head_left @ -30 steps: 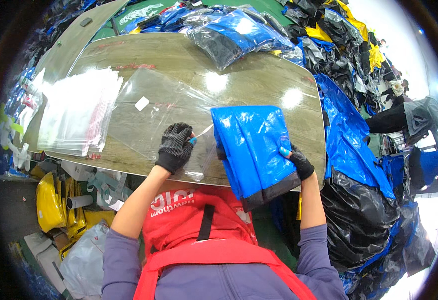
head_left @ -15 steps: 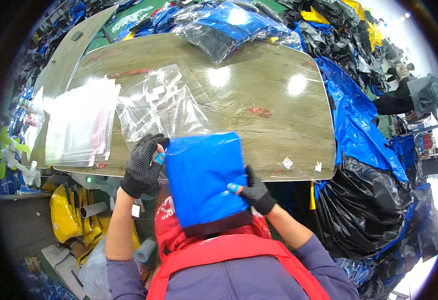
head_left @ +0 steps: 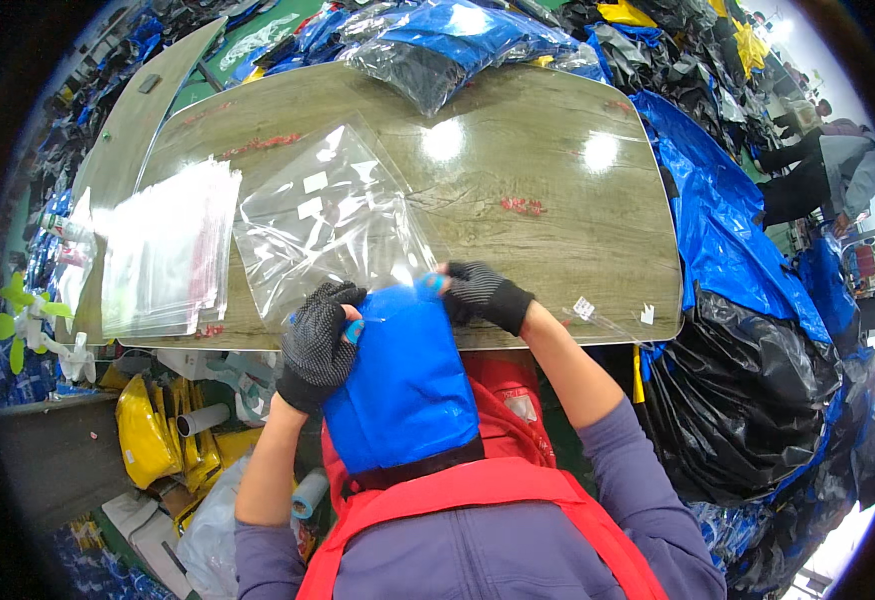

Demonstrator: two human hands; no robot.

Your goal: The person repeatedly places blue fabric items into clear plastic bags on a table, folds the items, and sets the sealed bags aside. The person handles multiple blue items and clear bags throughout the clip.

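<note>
A folded blue plastic bundle (head_left: 403, 385) with a black near edge rests against my front, its far end over the table's front edge. My left hand (head_left: 320, 340), in a dark dotted glove with bare fingertips, is closed on its far left corner. My right hand (head_left: 478, 295), gloved alike, pinches at the far right corner; blue wrapping shows on the thumbs. A clear plastic bag (head_left: 343, 235) with two white labels lies flat on the table, its near end meeting the bundle's far end. Whether my fingers also grip the bag there, I cannot tell.
A stack of clear bags (head_left: 163, 260) lies on the left of the wood-patterned table (head_left: 558, 260). Packed blue bundles (head_left: 468, 45) sit at its far edge. A large black-and-blue sheet heap (head_left: 748, 400) stands at the right, a person (head_left: 838, 180) beyond. Yellow pieces (head_left: 148, 430) hang lower left.
My right hand has moved from the bundle's right side up to its far right corner. My left hand has shifted slightly right and nearer. The clear bag now lies smoother and flatter.
</note>
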